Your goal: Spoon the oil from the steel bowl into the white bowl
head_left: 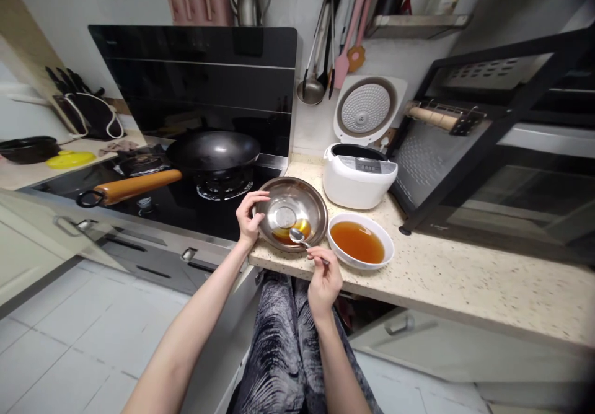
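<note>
My left hand [250, 217] grips the rim of a steel bowl [284, 197] on its left side. The bowl is tilted, and a little amber liquid [283, 235] has pooled in its near part. In my right hand [324, 281] is a metal spoon [297, 235], held by its handle, with its head over the pooled liquid. I cannot tell whether the spoon touches the liquid. Just to the right, a white bowl [388, 248] full of reddish-brown liquid [357, 242] stands on the counter, close beside the steel bowl and my right hand.
Left of the steel bowl, a black wok [214, 152] with a wooden handle [139, 186] sits on the gas stove [186, 209]. Behind the bowls stands a white rice cooker [357, 181], lid up. A black-framed oven [520, 197] occupies the right of the speckled counter [465, 271].
</note>
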Demonstrator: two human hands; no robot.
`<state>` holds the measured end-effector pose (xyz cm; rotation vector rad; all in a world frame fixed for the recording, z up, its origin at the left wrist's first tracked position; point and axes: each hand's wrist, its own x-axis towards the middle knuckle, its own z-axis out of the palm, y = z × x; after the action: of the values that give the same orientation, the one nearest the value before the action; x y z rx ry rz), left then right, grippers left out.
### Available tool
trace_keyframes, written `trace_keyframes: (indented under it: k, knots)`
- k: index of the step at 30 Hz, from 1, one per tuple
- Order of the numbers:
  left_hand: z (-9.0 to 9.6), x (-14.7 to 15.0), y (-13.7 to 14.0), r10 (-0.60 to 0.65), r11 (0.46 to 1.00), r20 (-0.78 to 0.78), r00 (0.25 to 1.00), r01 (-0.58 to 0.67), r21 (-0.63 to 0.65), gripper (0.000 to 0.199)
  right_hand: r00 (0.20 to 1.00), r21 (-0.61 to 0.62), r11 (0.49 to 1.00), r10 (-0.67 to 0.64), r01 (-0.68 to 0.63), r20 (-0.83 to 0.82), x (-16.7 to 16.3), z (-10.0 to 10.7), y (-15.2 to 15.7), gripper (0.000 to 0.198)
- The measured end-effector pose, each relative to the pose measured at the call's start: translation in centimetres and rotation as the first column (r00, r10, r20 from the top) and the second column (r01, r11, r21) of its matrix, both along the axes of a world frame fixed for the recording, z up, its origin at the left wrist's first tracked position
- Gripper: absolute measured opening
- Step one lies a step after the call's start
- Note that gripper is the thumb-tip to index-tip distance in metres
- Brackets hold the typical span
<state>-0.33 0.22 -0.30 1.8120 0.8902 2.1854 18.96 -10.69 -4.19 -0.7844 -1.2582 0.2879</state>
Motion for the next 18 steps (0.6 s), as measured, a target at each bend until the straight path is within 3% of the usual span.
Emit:
trace_keyframes:
  k: [18]
  knots:
    - [0.05,-0.15,-0.25,0.014,1.000,-0.021,1.000,-0.013,0.010,0.028,0.998,-0.110,0.993,0.033,-0.037,-0.044,0.26,-0.33,-0.03,0.018]
